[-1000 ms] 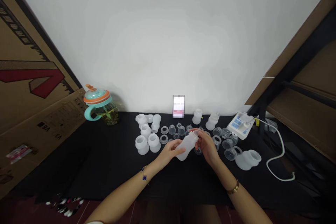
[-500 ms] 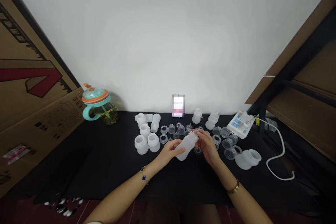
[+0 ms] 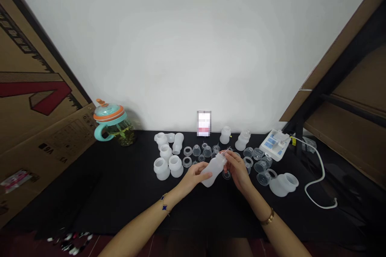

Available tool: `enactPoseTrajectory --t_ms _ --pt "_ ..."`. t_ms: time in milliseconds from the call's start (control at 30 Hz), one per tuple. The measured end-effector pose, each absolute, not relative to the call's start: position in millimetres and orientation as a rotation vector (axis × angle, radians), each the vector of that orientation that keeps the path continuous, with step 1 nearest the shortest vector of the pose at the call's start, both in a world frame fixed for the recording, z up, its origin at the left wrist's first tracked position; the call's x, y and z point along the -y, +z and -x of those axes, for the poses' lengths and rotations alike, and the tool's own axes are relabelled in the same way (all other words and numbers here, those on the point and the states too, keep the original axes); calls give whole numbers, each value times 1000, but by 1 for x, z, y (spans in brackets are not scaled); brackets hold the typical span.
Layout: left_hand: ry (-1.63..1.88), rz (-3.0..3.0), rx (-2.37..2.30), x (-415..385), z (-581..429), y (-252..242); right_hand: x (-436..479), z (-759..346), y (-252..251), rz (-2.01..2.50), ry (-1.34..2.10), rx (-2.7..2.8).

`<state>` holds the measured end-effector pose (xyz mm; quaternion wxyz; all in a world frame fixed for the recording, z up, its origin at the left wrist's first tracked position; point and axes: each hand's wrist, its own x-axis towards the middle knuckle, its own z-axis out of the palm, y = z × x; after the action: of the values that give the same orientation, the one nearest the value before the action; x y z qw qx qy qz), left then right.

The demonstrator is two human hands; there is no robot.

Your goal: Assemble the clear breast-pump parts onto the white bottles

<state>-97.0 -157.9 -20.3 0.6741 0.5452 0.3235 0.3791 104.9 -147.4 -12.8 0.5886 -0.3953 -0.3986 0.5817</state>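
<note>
My left hand [image 3: 196, 174] is wrapped round the body of a frosted white baby bottle [image 3: 212, 172], which tilts with its neck up to the right. At that neck my right hand [image 3: 237, 167] pinches a clear nipple [image 3: 223, 153], mostly hidden by the fingers. Clear rings [image 3: 187, 162] and clear caps [image 3: 207, 151] lie on the black table just beyond both hands. To the left stand several frosted bottles [image 3: 162, 168], some upright and some lying down. Two bottles with tops, one of them a bottle [image 3: 243, 140] at the back right, stand near the wall.
A phone [image 3: 204, 123] with a blurred screen leans on the wall. A teal-lidded glass jug [image 3: 116, 124] is at back left. On the right are a power strip [image 3: 275, 144], its white cable [image 3: 323, 168] and a lying bottle [image 3: 283, 184]. Cardboard boxes [image 3: 60, 136] flank the table.
The view has shifted slightly. Both hands keep their hold at the bottle and its neck, with only a slight shift of the right fingers.
</note>
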Motion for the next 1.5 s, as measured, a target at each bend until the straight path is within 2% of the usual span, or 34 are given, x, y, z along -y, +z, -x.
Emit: enactPoseTrajectory --t_ms 933,1500 --pt "877 -1346 -743 160 97 -23 146 -103 -17 953 1317 902" --pt "742 -934 -617 158 101 -24 150 -103 -10 833 1488 976"
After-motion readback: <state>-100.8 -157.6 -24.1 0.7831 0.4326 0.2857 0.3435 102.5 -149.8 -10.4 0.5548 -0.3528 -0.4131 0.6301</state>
